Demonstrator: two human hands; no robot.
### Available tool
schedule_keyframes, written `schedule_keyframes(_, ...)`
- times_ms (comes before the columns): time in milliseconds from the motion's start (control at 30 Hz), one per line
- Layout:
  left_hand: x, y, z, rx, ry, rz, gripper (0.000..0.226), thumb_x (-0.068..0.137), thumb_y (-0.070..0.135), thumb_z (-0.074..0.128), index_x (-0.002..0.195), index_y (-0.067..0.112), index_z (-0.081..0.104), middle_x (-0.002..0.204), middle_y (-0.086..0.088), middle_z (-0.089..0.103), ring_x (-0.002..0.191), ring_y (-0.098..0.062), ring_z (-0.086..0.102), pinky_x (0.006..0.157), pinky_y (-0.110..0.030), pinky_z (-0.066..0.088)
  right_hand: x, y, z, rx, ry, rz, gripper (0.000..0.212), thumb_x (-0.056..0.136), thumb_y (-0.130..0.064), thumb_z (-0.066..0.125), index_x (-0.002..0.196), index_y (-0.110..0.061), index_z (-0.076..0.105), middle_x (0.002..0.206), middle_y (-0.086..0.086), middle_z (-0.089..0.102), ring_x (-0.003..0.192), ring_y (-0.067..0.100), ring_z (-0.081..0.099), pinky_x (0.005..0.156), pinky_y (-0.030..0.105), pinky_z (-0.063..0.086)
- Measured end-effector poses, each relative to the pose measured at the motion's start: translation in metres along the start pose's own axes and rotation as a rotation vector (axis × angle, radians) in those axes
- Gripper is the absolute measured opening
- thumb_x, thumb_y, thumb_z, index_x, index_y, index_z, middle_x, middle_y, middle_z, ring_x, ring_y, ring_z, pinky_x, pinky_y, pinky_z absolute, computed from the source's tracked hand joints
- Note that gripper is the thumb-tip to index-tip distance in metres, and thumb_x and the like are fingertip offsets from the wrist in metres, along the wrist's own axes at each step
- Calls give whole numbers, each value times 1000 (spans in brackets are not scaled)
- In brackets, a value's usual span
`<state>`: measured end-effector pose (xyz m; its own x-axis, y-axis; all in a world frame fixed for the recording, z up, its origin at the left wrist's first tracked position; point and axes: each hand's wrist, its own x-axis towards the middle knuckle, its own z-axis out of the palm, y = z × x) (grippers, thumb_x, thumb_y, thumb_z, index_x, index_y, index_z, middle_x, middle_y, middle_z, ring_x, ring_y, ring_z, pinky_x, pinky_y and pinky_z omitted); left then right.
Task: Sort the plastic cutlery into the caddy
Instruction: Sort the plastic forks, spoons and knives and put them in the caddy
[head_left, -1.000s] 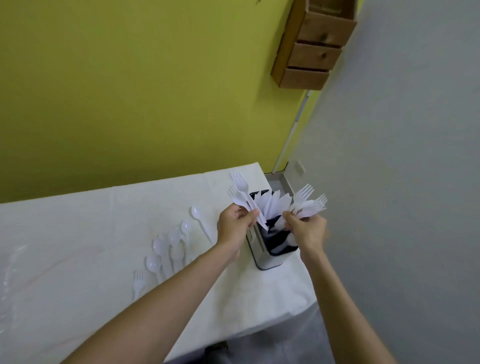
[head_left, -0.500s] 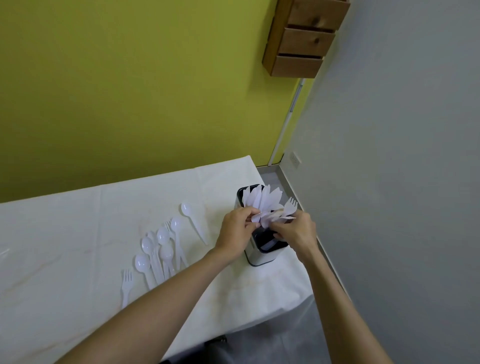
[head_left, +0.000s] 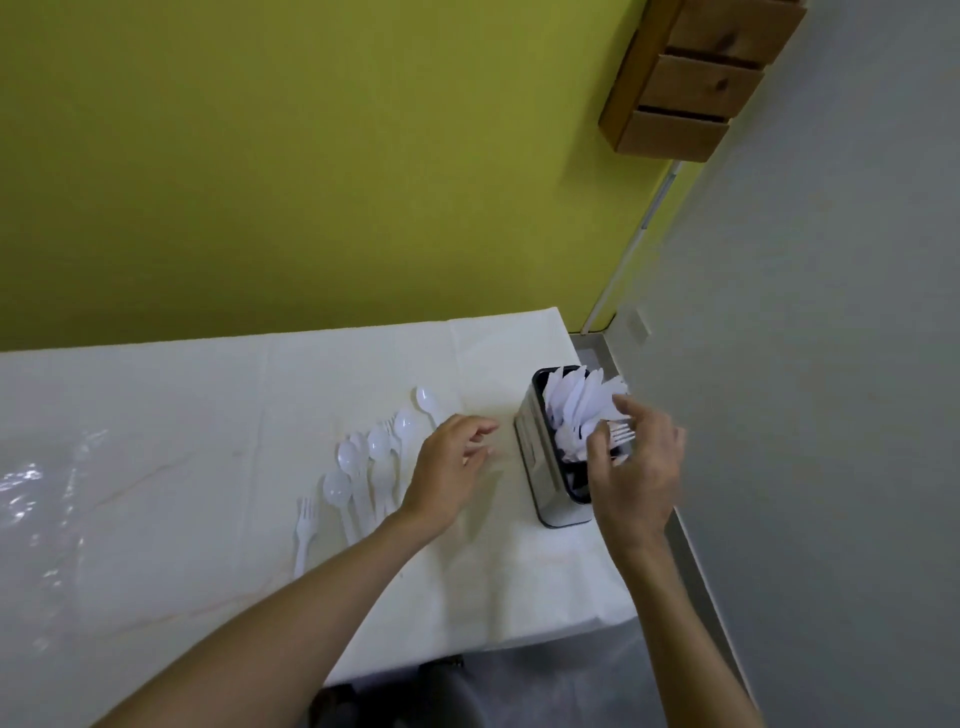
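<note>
head view: forks now standing in the caddy (head_left: 550, 467) at the desk (head_left: 208, 415) corner, the left hand (head_left: 447, 467) is withdrawing, fingers released, toward the loose spoons (head_left: 363, 457), while the right hand (head_left: 636, 467), fingers spread and empty, is lingering over the fork tines (head_left: 621, 432).

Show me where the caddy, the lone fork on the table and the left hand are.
caddy (head_left: 535, 457): head view, metal side wall.
lone fork (head_left: 305, 525): head view, neck below tines.
left hand (head_left: 447, 467): head view, back of hand.
</note>
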<state>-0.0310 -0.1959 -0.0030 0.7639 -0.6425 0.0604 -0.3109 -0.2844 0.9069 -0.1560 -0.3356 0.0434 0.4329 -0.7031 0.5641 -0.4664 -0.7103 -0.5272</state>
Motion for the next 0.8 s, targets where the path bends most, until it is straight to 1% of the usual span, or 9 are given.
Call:
schedule_keyframes(33, -6, -9, -10, 1, 41, -36, 27, 89, 2, 62, 111, 17, 67, 104, 6, 62, 94, -2, 59, 82, -12, 50, -5, -6, 9, 46, -10, -88, 21, 85, -5, 66, 107, -7, 65, 97, 5, 65, 87, 21, 53, 66, 22, 39)
schedule_keyframes(100, -19, -29, -30, 20, 129, -128, 23, 89, 4, 62, 108, 16, 67, 104, 5, 64, 91, -6, 61, 80, -15, 50, -18, -22, 29, 165, -131, -161, 18, 84, 0, 61, 100, -6, 66, 90, 4, 65, 82, 20, 55, 66, 26, 45)
schedule_keyframes(200, -45, -62, -62, 121, 253, -278, 19, 89, 4, 62, 106, 11, 67, 101, 0, 65, 86, -10, 61, 74, -9, 44, -51, -43, 64, 266, -512, -71, 19, 85, -2, 60, 99, -12, 68, 93, -2, 66, 84, 16, 61, 67, 24, 51)
schedule_keyframes(267, -63, -82, -79, 199, 311, -377, 17, 89, 6, 63, 105, 9, 65, 99, -4, 62, 87, -17, 61, 74, -16, 46, -74, -50, 85, 202, -753, -70, 20, 88, -8, 60, 104, -17, 67, 98, -4, 67, 91, 15, 61, 71, 27, 54)
schedule_keyframes(367, -91, -107, -99, 340, 357, -573, 19, 84, 15, 70, 98, 10, 60, 96, -5, 56, 91, -24, 56, 76, -32, 47, -105, -66, 109, 26, -968, -148, 19, 94, -24, 55, 110, -21, 64, 107, -5, 65, 100, 15, 56, 75, 30, 53)
schedule_keyframes(433, -106, -116, -104, 375, 285, -711, 29, 78, 25, 75, 92, 10, 55, 94, -4, 52, 88, -23, 53, 75, -32, 45, -120, -78, 118, -23, -1029, -77, 20, 95, -32, 55, 109, -19, 60, 106, -3, 61, 98, 16, 56, 75, 32, 53)
schedule_keyframes(533, -119, -124, -106, 381, 221, -775, 24, 80, 29, 73, 80, 13, 56, 86, -2, 55, 80, -22, 58, 71, -33, 48, -135, -89, 127, -42, -1065, 53, 17, 93, -30, 57, 103, -17, 53, 99, -2, 57, 88, 17, 56, 73, 30, 51)
schedule_keyframes(667, -114, -129, -109, 324, 286, -786, 19, 83, 28, 70, 81, 12, 61, 85, -3, 62, 79, -21, 60, 75, -37, 51, -136, -84, 129, -6, -1006, 204, 5, 93, -18, 53, 96, -15, 51, 93, 0, 57, 80, 16, 55, 68, 25, 43)
schedule_keyframes(800, -100, -127, -115, 197, 399, -851, 21, 84, 28, 69, 86, 9, 60, 82, -3, 64, 80, -24, 62, 75, -36, 51, -127, -76, 130, -2, -937, 294, 11, 93, -14, 52, 103, -13, 54, 96, 1, 60, 83, 17, 55, 70, 26, 42)
